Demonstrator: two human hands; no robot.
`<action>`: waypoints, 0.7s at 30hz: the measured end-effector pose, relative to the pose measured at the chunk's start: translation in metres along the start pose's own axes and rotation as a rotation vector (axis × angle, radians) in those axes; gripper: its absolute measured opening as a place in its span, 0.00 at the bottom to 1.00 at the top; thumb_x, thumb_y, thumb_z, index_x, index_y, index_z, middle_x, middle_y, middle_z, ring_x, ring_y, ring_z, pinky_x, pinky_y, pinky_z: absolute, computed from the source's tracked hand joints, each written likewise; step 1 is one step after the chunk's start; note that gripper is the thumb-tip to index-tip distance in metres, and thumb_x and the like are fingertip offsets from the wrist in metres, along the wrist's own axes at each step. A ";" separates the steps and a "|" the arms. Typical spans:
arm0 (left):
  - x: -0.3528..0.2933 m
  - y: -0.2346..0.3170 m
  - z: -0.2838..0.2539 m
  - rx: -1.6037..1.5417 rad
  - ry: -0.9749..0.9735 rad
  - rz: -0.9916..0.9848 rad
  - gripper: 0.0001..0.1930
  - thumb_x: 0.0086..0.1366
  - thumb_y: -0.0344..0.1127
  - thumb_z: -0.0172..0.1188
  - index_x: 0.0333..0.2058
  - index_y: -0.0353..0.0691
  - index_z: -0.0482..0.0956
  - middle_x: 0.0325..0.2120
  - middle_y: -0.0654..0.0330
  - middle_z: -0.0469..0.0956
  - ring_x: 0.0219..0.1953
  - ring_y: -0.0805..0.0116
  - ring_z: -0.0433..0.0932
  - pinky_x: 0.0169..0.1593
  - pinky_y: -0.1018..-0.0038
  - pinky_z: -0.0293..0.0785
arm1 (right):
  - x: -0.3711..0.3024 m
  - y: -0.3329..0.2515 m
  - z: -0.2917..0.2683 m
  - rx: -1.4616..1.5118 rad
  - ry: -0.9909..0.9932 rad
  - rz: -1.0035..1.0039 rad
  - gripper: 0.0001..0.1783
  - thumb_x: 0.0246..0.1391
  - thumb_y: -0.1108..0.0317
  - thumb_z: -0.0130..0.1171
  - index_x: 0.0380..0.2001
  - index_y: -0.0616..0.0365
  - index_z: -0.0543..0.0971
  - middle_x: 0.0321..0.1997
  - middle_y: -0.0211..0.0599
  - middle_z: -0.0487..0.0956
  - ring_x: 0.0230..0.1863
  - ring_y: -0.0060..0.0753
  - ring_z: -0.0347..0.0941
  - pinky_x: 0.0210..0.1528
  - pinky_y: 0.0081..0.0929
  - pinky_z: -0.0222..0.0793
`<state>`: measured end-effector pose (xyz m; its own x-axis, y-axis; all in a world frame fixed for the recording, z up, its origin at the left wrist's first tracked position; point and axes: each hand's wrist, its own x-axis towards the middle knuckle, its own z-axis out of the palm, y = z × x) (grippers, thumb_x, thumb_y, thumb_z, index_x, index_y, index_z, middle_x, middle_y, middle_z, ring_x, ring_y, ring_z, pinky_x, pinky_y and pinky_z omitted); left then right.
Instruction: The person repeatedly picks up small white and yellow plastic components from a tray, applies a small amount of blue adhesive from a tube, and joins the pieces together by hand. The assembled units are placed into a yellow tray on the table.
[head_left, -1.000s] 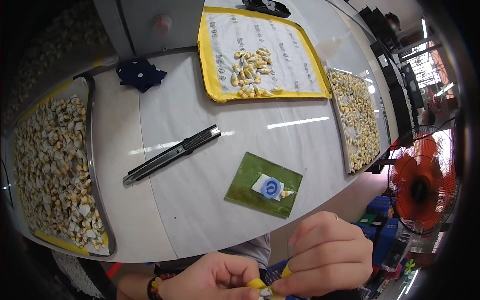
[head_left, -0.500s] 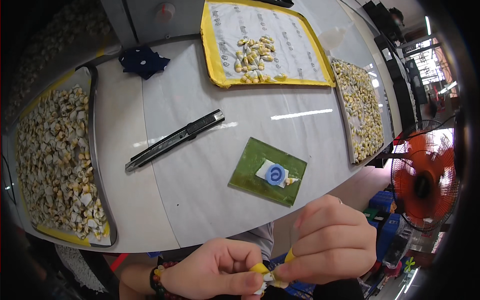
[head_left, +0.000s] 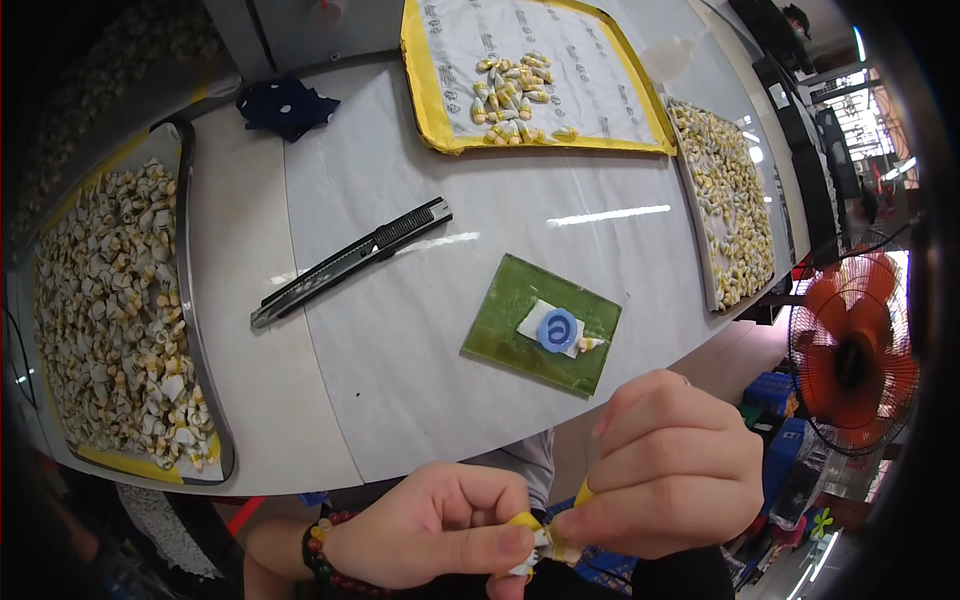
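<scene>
Close to the lower edge, my left hand (head_left: 440,530) and my right hand (head_left: 670,470) come together, thumbs and fingers pinched on one small white-and-yellow piece (head_left: 543,540). My fingers cover most of it, so its kind is unclear. Yellow coverings show at fingertips of both hands. Beyond my hands, a green glass-like plate (head_left: 510,310) lies on the table, bearing a round blue cap (head_left: 557,329) on a white scrap. A similar small white-and-yellow piece (head_left: 589,344) rests beside the cap.
A black utility knife (head_left: 350,262) lies left of the plate. Heaped small pieces fill the left tray (head_left: 186,300) and the right tray (head_left: 706,250). Several lie on the yellow-edged tray (head_left: 430,125) at the back. A dark blue cloth (head_left: 288,109) and an orange fan (head_left: 855,350) flank the scene.
The view has shifted slightly, so the table things sit a little higher. Both hands keep their pinch on the small piece, with little movement between them.
</scene>
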<state>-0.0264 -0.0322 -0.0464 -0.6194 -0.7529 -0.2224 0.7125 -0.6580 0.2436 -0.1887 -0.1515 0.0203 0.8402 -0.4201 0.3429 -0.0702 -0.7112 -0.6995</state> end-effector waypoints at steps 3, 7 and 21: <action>0.002 -0.001 0.000 -0.002 -0.008 0.008 0.15 0.65 0.44 0.54 0.27 0.37 0.69 0.18 0.61 0.75 0.20 0.76 0.75 0.26 0.83 0.71 | 0.000 0.000 0.001 -0.002 0.020 0.005 0.08 0.30 0.71 0.70 0.20 0.56 0.82 0.18 0.26 0.74 0.21 0.25 0.67 0.25 0.21 0.65; 0.003 0.003 -0.010 -0.013 -0.075 -0.103 0.13 0.66 0.41 0.53 0.31 0.36 0.70 0.23 0.63 0.76 0.26 0.79 0.74 0.33 0.83 0.71 | -0.001 0.001 0.008 -0.005 0.088 0.013 0.08 0.28 0.71 0.69 0.18 0.57 0.82 0.17 0.27 0.73 0.20 0.26 0.67 0.23 0.22 0.64; 0.004 0.002 -0.009 -0.091 -0.090 -0.125 0.12 0.68 0.41 0.51 0.31 0.37 0.70 0.26 0.64 0.75 0.28 0.81 0.73 0.36 0.84 0.70 | -0.005 0.009 0.004 0.007 0.048 -0.026 0.09 0.31 0.71 0.70 0.21 0.58 0.81 0.20 0.28 0.74 0.22 0.29 0.68 0.24 0.24 0.64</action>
<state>-0.0249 -0.0366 -0.0557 -0.7291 -0.6657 -0.1588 0.6525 -0.7462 0.1323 -0.1916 -0.1539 0.0100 0.8149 -0.4285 0.3903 -0.0452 -0.7183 -0.6943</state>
